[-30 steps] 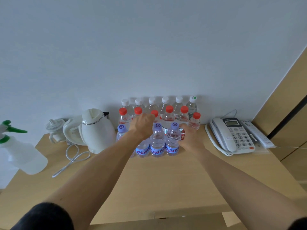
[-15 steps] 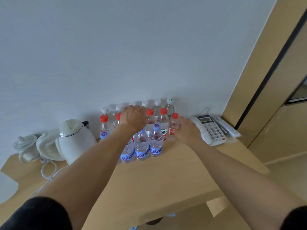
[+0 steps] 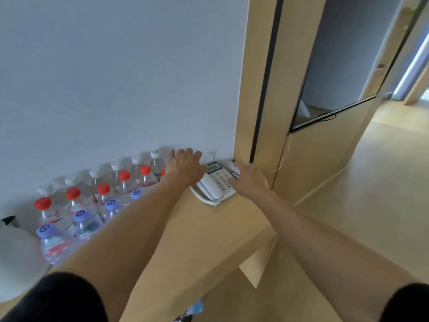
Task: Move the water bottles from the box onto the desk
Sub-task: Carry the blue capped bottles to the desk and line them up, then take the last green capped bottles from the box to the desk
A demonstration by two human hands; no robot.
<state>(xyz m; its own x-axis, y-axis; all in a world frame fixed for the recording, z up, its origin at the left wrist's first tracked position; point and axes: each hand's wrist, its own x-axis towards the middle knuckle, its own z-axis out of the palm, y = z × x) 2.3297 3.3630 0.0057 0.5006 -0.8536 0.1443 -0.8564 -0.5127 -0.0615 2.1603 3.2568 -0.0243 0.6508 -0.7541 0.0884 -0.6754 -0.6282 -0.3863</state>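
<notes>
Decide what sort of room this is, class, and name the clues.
Probably a hotel or guest room: a corded desk phone on a built-in wooden desk, rows of complimentary-looking water bottles against the wall, and a wall-mounted screen.

Soft, even daylight; brightest glare at far right doorway [image 3: 415,66]. Faint shadows behind bottles [image 3: 97,187] on wall [image 3: 116,77]. Wide-angle bend at edges; slight motion blur lower left.

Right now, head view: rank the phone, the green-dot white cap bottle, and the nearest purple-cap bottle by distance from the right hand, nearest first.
1. Phone: directly under the right hand, at the desk's right end.
2. Green-dot white cap bottle: back row by the wall, beyond the left hand.
3. Nearest purple-cap bottle: far left, front row, closest to the camera.
</notes>
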